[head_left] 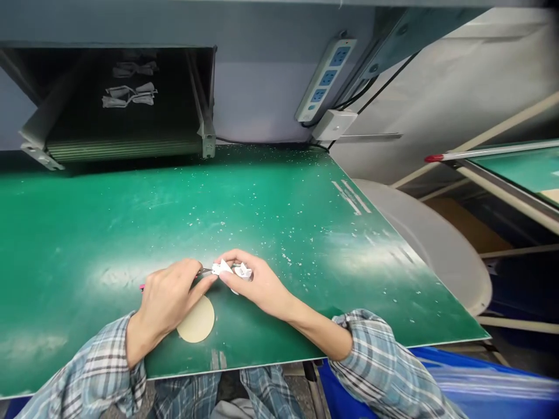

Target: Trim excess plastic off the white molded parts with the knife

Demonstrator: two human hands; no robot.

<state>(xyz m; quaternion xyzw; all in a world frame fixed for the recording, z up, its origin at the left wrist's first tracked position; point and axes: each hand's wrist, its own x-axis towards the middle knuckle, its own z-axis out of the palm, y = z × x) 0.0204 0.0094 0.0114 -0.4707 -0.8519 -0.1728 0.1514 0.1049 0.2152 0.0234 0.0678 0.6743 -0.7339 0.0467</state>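
Hands close in low over the desk: left hand [168,297] gripping slim steel pliers [204,270], right hand [257,285] pinching a small white crumpled piece [229,269].
Both grips are narrow, and the pliers' tips reach into the white piece, held just above the green laminated desk [65,233]; short, close-held movements suit work this small. A pink end of the pliers' handle [142,286] pokes from the left fist. A flat beige round disc [196,320] lies just below the hands, and fine white specks [279,244] dot the desk. Ahead, a black ribbed open-fronted compartment [122,145] holds pale knotted scraps [130,87], too dim to identify.
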